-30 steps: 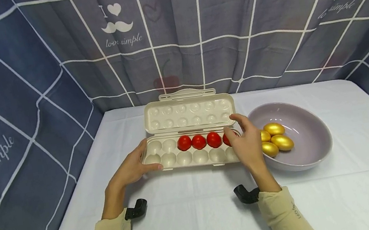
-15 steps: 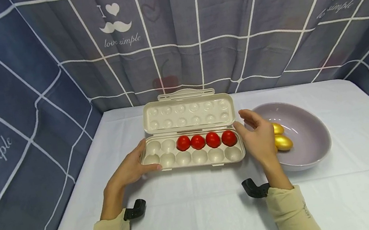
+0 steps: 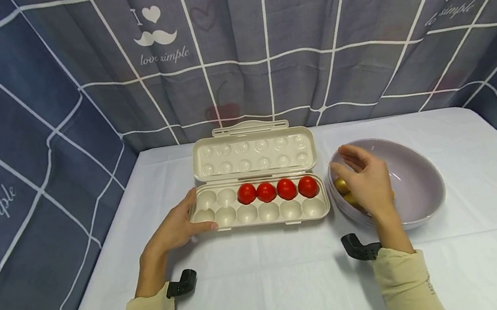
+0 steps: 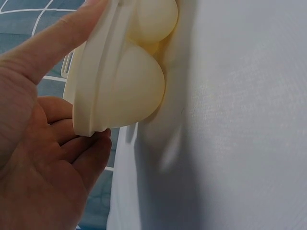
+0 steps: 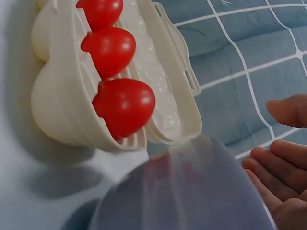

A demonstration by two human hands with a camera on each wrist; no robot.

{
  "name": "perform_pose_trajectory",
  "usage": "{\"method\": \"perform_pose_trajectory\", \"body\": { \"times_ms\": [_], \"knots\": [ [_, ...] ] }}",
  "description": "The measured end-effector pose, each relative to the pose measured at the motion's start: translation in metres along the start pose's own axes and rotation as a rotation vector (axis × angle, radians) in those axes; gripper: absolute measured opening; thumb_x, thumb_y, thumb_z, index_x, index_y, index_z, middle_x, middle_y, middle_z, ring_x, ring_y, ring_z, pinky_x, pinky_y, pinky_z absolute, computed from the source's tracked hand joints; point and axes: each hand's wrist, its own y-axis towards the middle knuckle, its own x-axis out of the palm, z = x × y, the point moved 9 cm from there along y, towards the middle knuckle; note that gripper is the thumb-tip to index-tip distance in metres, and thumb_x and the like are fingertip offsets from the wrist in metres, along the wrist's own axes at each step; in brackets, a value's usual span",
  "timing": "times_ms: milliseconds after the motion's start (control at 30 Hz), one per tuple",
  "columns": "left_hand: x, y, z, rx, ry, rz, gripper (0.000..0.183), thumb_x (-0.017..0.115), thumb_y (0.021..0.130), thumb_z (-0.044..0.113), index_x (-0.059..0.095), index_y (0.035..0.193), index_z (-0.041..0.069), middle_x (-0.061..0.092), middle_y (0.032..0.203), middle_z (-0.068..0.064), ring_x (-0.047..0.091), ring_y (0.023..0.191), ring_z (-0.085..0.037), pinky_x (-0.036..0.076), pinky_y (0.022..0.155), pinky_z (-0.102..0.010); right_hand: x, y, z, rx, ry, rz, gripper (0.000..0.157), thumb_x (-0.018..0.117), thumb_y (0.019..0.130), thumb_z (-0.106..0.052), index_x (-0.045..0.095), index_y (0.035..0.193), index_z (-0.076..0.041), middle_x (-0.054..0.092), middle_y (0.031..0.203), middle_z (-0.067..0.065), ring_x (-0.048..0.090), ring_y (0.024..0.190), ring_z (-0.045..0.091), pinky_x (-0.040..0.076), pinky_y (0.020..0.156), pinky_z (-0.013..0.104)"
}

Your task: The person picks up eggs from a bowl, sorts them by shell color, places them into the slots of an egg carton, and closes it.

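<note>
A cream plastic egg carton (image 3: 247,214) lies with its lid folded back. Several red eggs (image 3: 286,189) fill the right part of its back row; the front row holds none. My left hand (image 3: 175,227) grips the carton's left end, and in the left wrist view the thumb (image 4: 53,43) lies along the rim with the fingers behind it. Over the left side of a mauve bowl (image 3: 419,183), my right hand (image 3: 368,180) hovers with loose, parted fingers and holds nothing. Gold eggs (image 3: 342,185) in the bowl are partly hidden under that hand.
The table has a white cloth (image 3: 269,291). Behind and at the sides hangs a dark checked curtain (image 3: 292,25). A black wrist mount (image 3: 361,248) sticks out from each sleeve. The bowl stands close beside the carton's right end.
My right hand has let go of the rightmost red egg, now seated in the back row, and has moved right over the bowl. The left hand stays on the carton.
</note>
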Motion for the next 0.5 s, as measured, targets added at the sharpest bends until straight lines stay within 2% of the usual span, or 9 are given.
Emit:
{"method": "perform_pose_trajectory", "body": {
  "times_ms": [200, 400, 500],
  "knots": [
    [0.000, 0.000, -0.001, 0.003, -0.009, 0.003, 0.107, 0.086, 0.078, 0.025, 0.017, 0.157, 0.002, 0.026, 0.159, -0.016, 0.024, 0.144, -0.032, 0.018, 0.114, -0.055, -0.008, 0.001, 0.006, 0.050, -0.080, -0.046, 0.045, 0.072, 0.089, -0.007, 0.058, 0.129, 0.009, 0.061, 0.127, 0.024, 0.057, 0.119, 0.036, 0.043, 0.103, 0.037],
    [0.000, 0.000, -0.001, -0.002, -0.001, 0.005, 0.107, 0.085, 0.079, 0.026, 0.017, 0.156, 0.001, 0.027, 0.158, -0.017, 0.026, 0.143, -0.033, 0.020, 0.113, -0.054, -0.021, 0.001, 0.014, 0.102, -0.216, -0.042, 0.045, 0.070, 0.089, -0.010, 0.060, 0.129, 0.008, 0.064, 0.124, 0.022, 0.060, 0.114, 0.034, 0.047, 0.095, 0.029],
    [0.000, 0.000, 0.000, 0.000, -0.001, 0.008, 0.106, 0.086, 0.078, 0.025, 0.018, 0.156, 0.001, 0.029, 0.157, -0.017, 0.028, 0.141, -0.033, 0.021, 0.113, -0.055, -0.024, 0.001, 0.015, 0.111, -0.230, -0.049, 0.046, 0.069, 0.090, -0.010, 0.058, 0.130, 0.009, 0.063, 0.125, 0.023, 0.060, 0.115, 0.035, 0.048, 0.095, 0.030]
  ]
}}
